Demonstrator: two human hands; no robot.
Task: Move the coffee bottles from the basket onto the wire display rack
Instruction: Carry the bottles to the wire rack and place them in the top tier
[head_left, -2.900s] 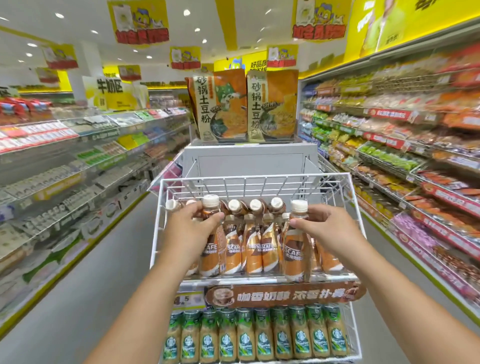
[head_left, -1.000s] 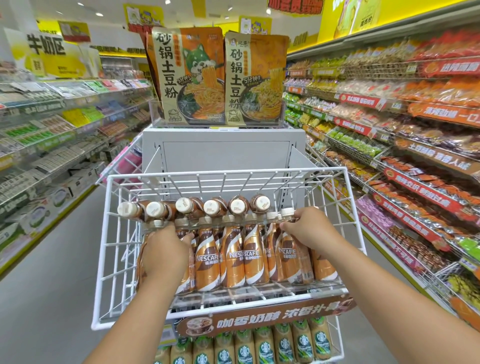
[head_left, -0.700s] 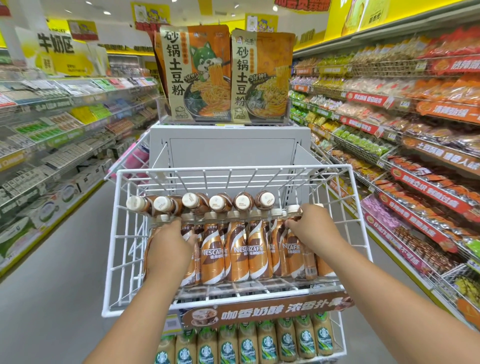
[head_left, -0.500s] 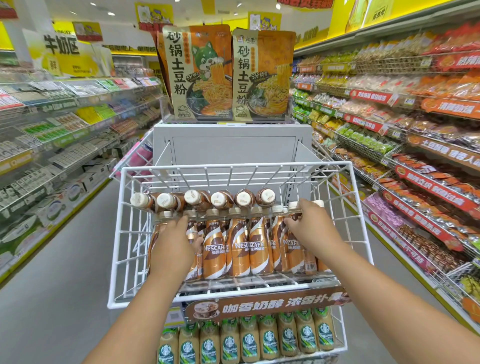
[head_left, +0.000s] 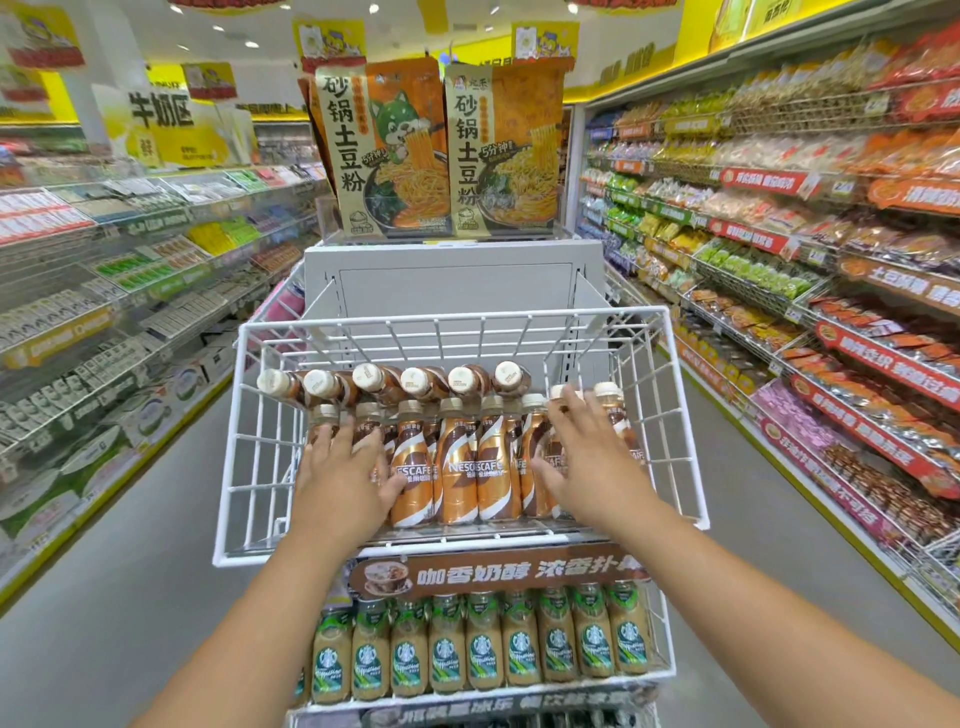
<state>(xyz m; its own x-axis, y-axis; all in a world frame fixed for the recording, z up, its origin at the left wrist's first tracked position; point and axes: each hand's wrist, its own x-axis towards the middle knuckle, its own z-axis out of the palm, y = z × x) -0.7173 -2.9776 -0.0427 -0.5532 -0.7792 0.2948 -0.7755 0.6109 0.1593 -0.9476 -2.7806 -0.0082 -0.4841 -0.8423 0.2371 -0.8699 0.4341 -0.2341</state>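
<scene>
With fingers spread wide, the left hand (head_left: 347, 470) and right hand (head_left: 587, 467) press flat on each end of the row of coffee bottles (head_left: 457, 462), probably to keep them neat. Neither holds one. They stand up tall, caps on top, in the white wire rack (head_left: 249, 426). More bottles (head_left: 395, 382) behind lie down, caps pointing this way.

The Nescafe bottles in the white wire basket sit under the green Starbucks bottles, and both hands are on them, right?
Not quite. The head view shows the Nescafe bottles above the Starbucks bottles, not under. Left hand and right hand are on them.
</scene>
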